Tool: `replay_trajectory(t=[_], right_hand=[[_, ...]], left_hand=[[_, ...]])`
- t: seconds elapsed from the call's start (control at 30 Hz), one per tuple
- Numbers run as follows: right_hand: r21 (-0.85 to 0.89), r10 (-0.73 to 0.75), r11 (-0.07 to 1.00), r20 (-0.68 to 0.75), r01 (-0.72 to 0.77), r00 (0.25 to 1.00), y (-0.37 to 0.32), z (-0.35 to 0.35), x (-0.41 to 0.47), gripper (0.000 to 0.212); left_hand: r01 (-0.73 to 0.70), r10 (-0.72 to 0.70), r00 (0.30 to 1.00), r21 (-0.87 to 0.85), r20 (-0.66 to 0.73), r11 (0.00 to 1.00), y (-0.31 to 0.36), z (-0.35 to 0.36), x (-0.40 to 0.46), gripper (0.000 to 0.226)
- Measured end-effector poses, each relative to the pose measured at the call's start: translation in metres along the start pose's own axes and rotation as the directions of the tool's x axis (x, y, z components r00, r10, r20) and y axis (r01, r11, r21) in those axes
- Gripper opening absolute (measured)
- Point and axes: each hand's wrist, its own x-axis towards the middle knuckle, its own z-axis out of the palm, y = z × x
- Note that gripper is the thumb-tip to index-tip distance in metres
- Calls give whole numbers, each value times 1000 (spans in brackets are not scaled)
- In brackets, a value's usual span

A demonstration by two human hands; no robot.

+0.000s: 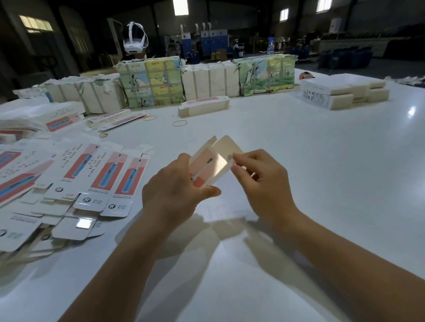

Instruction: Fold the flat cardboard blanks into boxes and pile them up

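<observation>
both hands hold 1 partly folded box (210, 164) in the air above the white table (304, 157), near the middle of the view. the left hand (173, 189) grips its lower end, thumb curled under the box and fingers hidden behind it. the right hand (258, 176) pinches a pale end flap (228, 148) between thumb and forefinger, the other fingers loosely curled. to the left, flat blanks (85, 181) lie fanned out and overlapping on the table. farther back lie 2 folded boxes (203, 106), a few rubber bands (180, 123) and a row of strapped bundles (210, 81). a low pile of plain white boxes (344, 91) sits at the far right.
</observation>
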Motion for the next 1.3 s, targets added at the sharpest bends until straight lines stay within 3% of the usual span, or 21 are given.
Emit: replay_trajectory(t=[0.33,0.47,0.53,0.67,0.83,1.0,1.07,1.13,1.17,1.23,1.3], right_hand=[[242,192,945,127,-218,973,-9,-3,1,22],[194,210,945,255,-263,944,-5,-5,4,65],[123,181,967,281,-222,943,-5,-3,3,57],[169,160,967,173,-190,972,-10,-2,-2,22],[179,174,963,157,-201,972,-11,2,-5,26],[95,167,978,183,-186,969,-8,3,-4,28],[-91,111,991,166,-97,980,-5,0,-2,26],[-259,62,965,96,-35,993,1,-5,5,46],[-252,103,964,85,-79,991,5,-6,8,65],[33,384,917,202,-398,901,8,-8,13,94],[392,544,586,458,-709,703,5,-6,13,90]], left_hand=[[-81,86,995,-97,50,992,0,2,-1,63],[-149,152,987,-77,44,986,-4,2,-1,69],[-178,181,982,-47,54,983,-5,4,-3,70],[-220,220,975,-44,-3,974,-2,7,-4,71],[-235,235,971,-2,-50,972,3,12,-5,69],[-226,231,971,77,-68,971,7,17,-9,64],[-212,220,972,97,-79,972,7,18,-10,63],[-204,214,973,103,-92,973,7,18,-11,62],[-206,216,971,100,-99,973,7,18,-11,62],[-214,223,969,94,-104,972,7,18,-11,62],[-234,243,966,98,-89,967,8,20,-13,65]])
